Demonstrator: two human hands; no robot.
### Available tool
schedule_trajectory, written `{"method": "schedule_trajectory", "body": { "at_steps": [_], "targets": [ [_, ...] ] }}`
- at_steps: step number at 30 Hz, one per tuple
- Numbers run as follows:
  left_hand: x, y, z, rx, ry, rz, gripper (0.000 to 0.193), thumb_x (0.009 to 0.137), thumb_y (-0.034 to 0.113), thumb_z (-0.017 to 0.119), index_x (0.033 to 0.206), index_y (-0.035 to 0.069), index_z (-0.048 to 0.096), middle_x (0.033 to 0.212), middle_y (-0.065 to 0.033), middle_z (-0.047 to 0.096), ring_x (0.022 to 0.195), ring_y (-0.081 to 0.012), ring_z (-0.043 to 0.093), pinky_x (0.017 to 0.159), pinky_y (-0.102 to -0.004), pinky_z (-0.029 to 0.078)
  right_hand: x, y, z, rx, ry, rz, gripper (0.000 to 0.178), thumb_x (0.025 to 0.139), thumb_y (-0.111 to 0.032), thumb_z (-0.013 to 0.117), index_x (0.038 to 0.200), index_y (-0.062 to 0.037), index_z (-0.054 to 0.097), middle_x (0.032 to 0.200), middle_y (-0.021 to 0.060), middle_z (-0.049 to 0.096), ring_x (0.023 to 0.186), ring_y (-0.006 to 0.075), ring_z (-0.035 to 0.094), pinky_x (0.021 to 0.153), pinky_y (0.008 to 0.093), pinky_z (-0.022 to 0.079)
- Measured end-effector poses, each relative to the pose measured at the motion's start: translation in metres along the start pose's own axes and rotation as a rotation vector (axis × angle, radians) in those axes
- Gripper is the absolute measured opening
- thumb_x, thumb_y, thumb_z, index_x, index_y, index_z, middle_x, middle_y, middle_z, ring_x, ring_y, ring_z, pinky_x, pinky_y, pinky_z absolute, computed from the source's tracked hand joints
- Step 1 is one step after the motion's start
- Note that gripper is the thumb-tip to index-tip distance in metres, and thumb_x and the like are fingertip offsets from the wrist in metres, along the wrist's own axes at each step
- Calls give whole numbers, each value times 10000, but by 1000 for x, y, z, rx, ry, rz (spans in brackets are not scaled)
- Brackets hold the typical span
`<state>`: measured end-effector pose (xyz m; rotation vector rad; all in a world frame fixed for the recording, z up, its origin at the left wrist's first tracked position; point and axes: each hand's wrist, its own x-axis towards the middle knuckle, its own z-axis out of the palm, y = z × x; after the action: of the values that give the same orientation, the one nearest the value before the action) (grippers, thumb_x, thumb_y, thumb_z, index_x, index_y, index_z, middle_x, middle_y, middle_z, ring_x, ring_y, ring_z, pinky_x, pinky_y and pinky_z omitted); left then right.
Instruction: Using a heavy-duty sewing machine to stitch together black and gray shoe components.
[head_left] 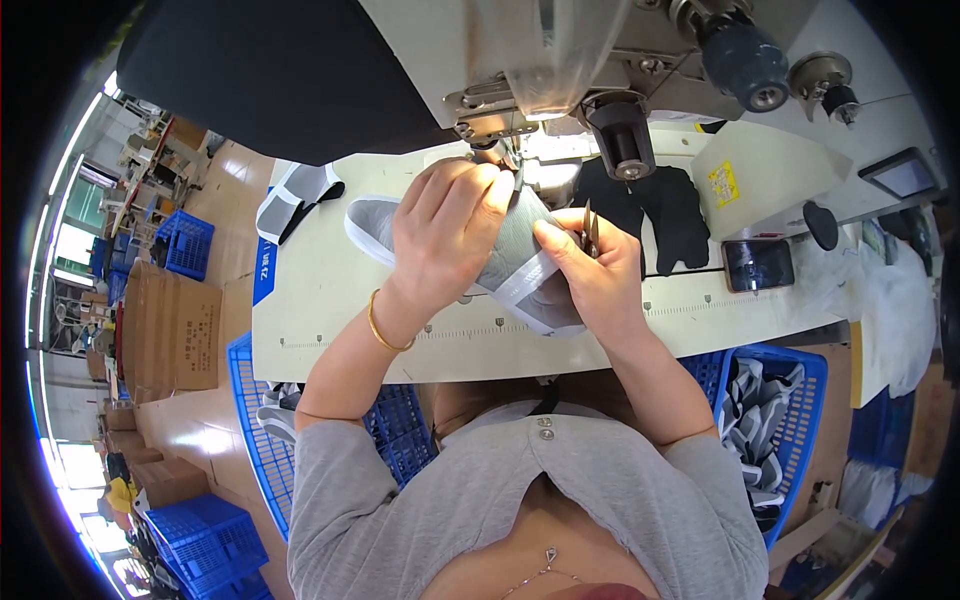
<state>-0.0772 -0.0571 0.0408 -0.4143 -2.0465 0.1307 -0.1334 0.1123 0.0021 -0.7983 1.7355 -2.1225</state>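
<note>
A grey shoe upper [512, 248] with white trim lies between my two hands, at the needle area of the sewing machine [490, 125]. My left hand [448, 230] is closed on its far side, fingers curled close to the presser foot, hiding part of the fabric. My right hand [604, 278] grips the near right side with the thumb on top. Small dark thread snips [590, 230] stick up from between my right fingers. The stitching point itself is mostly hidden by my left fingers and the machine parts.
Black fabric pieces [672, 212] and a phone [758, 267] lie right of my hands. Another grey, white and black upper [297, 203] rests at the table's left edge. Blue baskets [262, 440] flank my lap; the right basket [808, 420] holds several uppers.
</note>
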Motion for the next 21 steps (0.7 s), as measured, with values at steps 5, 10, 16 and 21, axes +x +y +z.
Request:
{"method": "schedule_trajectory", "body": {
  "at_steps": [5,10,16,21],
  "targets": [
    [11,4,-4,-10,-43,64,278,626,62,674,895,-7,666,889,-78,590,845,-230,624,746,-345,554,0,0,0,26,-4,-2,169,908,-148,669,915,21,681,721,-16,615,681,25,502,607,216,422],
    [9,1,-3,-57,-41,46,286,585,48,655,864,-16,663,846,-85,587,823,-241,619,717,-350,554,0,-2,-2,7,-13,34,165,908,-151,668,924,12,687,733,-14,628,692,25,517,618,216,432],
    [-1,10,6,-72,40,-92,240,647,-58,726,874,-7,664,835,-91,620,766,-256,625,659,-358,530,1,-1,-1,-8,-3,21,163,904,-152,669,916,9,689,727,-14,626,692,26,517,620,221,433],
    [-3,10,10,-66,51,-59,303,567,30,655,861,-43,647,855,-117,602,788,-270,618,690,-368,544,2,-3,-2,2,-6,23,163,904,-152,669,915,10,689,724,-13,627,690,26,517,619,223,433]
  ]
}}
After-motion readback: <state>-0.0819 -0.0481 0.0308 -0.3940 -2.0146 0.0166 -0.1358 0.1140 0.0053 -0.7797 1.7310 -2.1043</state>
